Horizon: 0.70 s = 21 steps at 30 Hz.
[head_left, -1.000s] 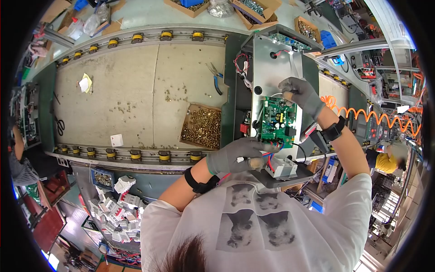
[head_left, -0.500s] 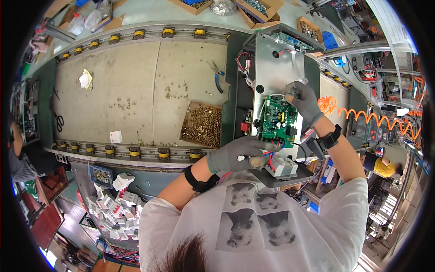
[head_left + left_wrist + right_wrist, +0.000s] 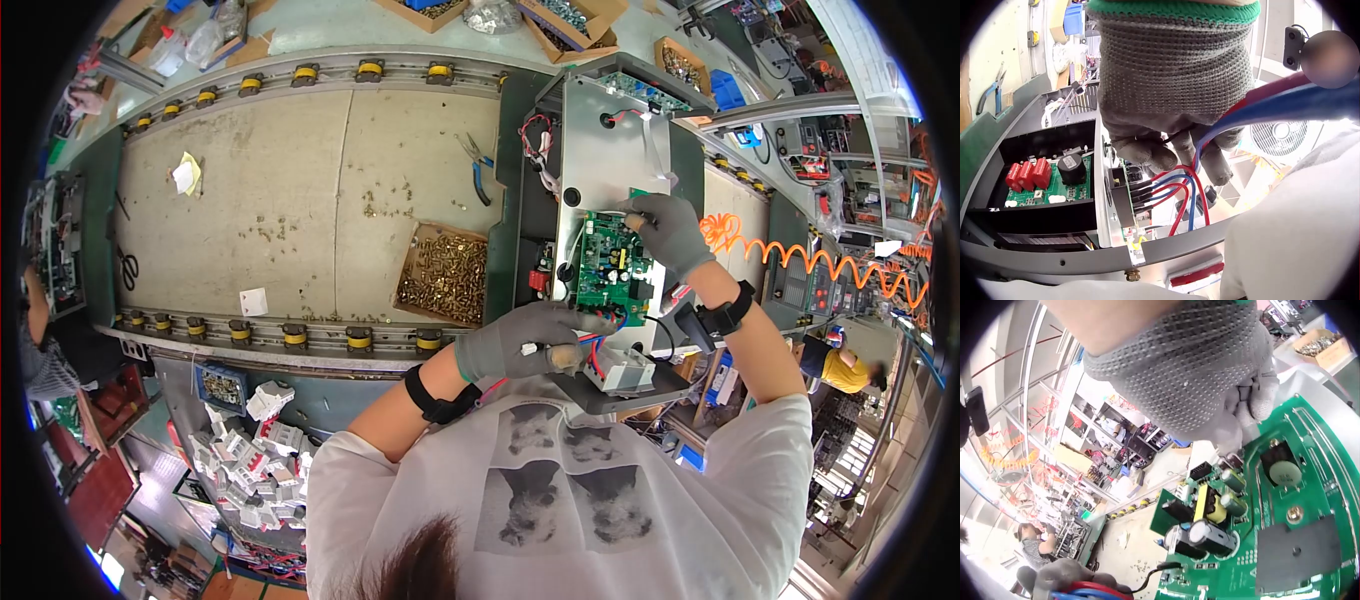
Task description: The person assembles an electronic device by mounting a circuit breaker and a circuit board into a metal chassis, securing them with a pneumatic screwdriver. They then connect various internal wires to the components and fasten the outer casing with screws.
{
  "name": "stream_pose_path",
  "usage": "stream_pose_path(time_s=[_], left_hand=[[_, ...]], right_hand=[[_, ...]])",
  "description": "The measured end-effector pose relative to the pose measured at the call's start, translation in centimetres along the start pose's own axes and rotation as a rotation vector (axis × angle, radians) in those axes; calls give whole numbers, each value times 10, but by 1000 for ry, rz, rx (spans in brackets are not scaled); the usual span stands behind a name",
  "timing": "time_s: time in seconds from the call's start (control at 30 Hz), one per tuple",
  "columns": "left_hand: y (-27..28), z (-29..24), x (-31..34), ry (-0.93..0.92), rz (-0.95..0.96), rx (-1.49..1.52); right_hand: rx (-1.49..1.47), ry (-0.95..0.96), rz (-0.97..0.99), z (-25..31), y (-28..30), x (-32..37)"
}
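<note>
Place: electronics assembly workshop; roller rails [image 3: 370, 70] left to right; between them, pliers [image 3: 480, 180] and cardboard box [image 3: 410, 264] of brass-coloured screws [image 3: 445, 275]; right, circuit board [image 3: 612, 262] on metal chassis [image 3: 615, 140], coiled orange hose [image 3: 721, 232]; workers [image 3: 846, 371] left and right

Noted bright light overall, fisheye bowing with black corners in every view, a pale sheen on the metal panel [image 3: 612, 155], and washed-out whites around the fan [image 3: 1280, 136] in the left wrist view.
</note>
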<state>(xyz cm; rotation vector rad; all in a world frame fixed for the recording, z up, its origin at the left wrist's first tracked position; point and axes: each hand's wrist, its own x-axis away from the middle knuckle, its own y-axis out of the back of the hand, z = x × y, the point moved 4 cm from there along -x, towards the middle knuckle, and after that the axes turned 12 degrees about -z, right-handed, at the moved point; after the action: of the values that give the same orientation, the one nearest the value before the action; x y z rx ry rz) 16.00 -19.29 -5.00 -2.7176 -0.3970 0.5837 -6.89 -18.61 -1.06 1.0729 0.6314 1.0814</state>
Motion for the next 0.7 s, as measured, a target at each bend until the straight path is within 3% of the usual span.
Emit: stream_pose_path(time_s=[0.23,0.3,0.33,0.37,0.4,0.43,0.5,0.6,0.7], left_hand=[[-1,5,3,-132,-66,-68],[1,1,2,-157,-50,-44],[1,0,2,-28,-8,-13],[0,2,4,100,30,18],[0,3,5,99,18,19],[0,3,5,24,-29,-7],[2,2,6,-47,-82,-31],[2,5,7,-55,-50,-72],[2,9,8,-100,-104,-122]], right_hand=[[423,138,178,19,7,-24],[134,-140,186,12,7,-26],[139,-138,194,1,1,-23],[-77,-257,141,-21,-8,-20],[-295,-376,84,-25,-11,-20],[-294,-369,93,-24,-13,-19],[-488,-617,54,-26,-13,-8],[-594,-692,26,-31,-14,0],[-591,-644,-23,-20,-15,8]])
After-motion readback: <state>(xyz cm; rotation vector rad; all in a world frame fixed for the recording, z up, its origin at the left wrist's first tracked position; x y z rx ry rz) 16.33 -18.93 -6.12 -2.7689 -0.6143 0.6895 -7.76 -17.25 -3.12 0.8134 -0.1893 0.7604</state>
